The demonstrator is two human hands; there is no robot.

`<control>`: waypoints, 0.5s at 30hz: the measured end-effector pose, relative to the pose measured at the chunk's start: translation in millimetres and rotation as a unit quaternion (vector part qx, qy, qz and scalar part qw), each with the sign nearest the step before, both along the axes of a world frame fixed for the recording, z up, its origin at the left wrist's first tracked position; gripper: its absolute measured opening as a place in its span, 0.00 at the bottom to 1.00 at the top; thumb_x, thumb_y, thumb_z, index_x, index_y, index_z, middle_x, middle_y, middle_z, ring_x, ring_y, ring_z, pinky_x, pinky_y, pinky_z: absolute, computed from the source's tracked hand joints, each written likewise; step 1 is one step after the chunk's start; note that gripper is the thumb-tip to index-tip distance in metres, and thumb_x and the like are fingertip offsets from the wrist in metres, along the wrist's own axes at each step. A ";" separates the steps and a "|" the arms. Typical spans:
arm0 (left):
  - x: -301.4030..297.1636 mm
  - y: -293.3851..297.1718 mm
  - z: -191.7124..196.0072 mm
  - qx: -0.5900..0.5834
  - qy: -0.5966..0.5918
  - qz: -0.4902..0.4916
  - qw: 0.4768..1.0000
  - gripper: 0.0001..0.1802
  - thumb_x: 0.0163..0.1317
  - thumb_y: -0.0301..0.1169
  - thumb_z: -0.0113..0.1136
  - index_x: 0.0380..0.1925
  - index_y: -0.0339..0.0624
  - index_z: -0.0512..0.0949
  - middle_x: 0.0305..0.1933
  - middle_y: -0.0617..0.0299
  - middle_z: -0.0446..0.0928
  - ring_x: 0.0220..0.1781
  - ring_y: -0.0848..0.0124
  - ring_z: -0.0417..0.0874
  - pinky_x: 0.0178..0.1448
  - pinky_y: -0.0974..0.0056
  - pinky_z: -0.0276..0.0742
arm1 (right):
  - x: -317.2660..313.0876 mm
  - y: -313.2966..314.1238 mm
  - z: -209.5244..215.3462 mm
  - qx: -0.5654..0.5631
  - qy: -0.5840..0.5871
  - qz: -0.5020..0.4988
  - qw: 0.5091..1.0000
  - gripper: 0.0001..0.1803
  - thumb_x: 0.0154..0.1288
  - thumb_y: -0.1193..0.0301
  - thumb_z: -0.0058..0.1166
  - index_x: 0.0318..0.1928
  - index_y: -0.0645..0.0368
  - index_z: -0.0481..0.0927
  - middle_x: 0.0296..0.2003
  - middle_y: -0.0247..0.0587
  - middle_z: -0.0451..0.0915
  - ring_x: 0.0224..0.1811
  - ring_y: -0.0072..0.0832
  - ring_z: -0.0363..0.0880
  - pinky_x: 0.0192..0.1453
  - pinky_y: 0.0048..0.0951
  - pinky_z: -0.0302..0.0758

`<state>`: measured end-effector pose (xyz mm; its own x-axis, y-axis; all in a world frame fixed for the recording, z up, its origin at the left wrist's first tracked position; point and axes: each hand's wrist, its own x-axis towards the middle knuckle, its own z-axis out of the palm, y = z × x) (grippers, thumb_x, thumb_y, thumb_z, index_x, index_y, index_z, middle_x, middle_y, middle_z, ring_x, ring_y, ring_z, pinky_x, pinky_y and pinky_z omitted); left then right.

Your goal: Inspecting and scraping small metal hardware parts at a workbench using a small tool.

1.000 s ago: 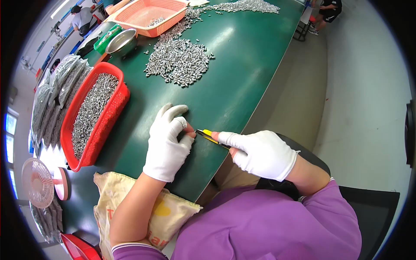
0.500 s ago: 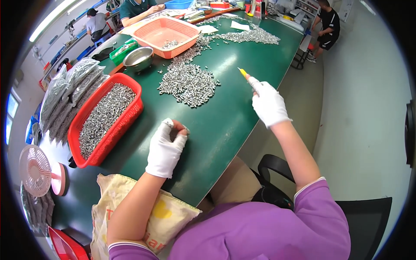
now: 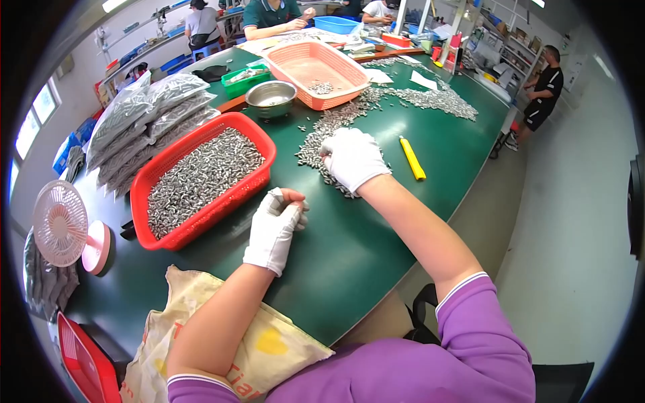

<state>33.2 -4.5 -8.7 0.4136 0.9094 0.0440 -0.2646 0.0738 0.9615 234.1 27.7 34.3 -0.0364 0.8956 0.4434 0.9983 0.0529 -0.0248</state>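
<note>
Two gloved hands, both in white gloves. Left hand (image 3: 275, 225) sits at frame centre on the green table (image 3: 349, 269), fingers curled into a loose fist; whether it pinches a part I cannot tell. Right hand (image 3: 352, 158) is above and right of it, palm down, fingers bent over the near edge of the loose pile of small metal parts (image 3: 321, 138); it touches the pile, but a grasp is hidden under the glove.

One yellow tool (image 3: 412, 158), pen-shaped, lies flat on the table just right of the right hand, not touching it, released.

Baskets: one red basket (image 3: 201, 176) full of the same metal parts, left of centre, just upper left of the left hand; one orange basket (image 3: 316, 70) at upper centre, nearly bare with a few parts inside. One more red tray edge (image 3: 84, 363) at lower left.

One steel bowl (image 3: 271, 99) between the two baskets. One green tray (image 3: 245, 77) behind the bowl. Several clear bags of parts (image 3: 144, 117) stacked at upper left, count unclear. One pink desk fan (image 3: 64, 225) at far left. One cloth bag (image 3: 262, 342) under the left forearm at lower centre.

A second spread of parts (image 3: 430, 97) runs along the table at upper right, well apart from both hands.

Other people: three at the far end along the top edge, one standing at upper right.
</note>
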 end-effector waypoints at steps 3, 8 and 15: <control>-1.6 1.1 2.9 -0.022 0.005 0.003 1.000 0.07 0.65 0.27 0.55 0.42 0.40 0.74 0.36 0.64 0.76 0.31 0.79 0.75 0.37 0.73 0.72 | -7.6 18.8 -2.3 -0.020 -0.014 0.002 1.000 0.05 0.54 0.66 0.56 0.27 0.48 0.84 0.29 0.43 0.80 0.36 0.41 0.80 0.42 0.40 0.76; -3.8 7.4 4.2 -0.076 -0.022 -0.024 0.997 0.08 0.66 0.29 0.54 0.44 0.39 0.74 0.37 0.64 0.76 0.31 0.79 0.74 0.38 0.73 0.72 | 8.3 24.6 -15.2 -0.050 0.059 0.052 0.996 0.07 0.54 0.65 0.56 0.29 0.48 0.86 0.29 0.45 0.82 0.35 0.43 0.81 0.43 0.41 0.77; -4.4 6.3 3.8 -0.074 -0.026 -0.026 0.997 0.08 0.67 0.29 0.54 0.44 0.39 0.74 0.36 0.64 0.76 0.31 0.79 0.74 0.38 0.72 0.73 | 13.3 29.7 -25.3 0.015 0.072 0.122 0.990 0.06 0.57 0.69 0.58 0.36 0.48 0.83 0.35 0.40 0.78 0.42 0.41 0.77 0.48 0.40 0.74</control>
<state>28.9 1.7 -4.9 0.4608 0.8850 -0.0672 -0.3060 0.2294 0.9240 247.4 57.4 9.0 -0.1849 0.8540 0.4864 0.9418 0.2954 -0.1607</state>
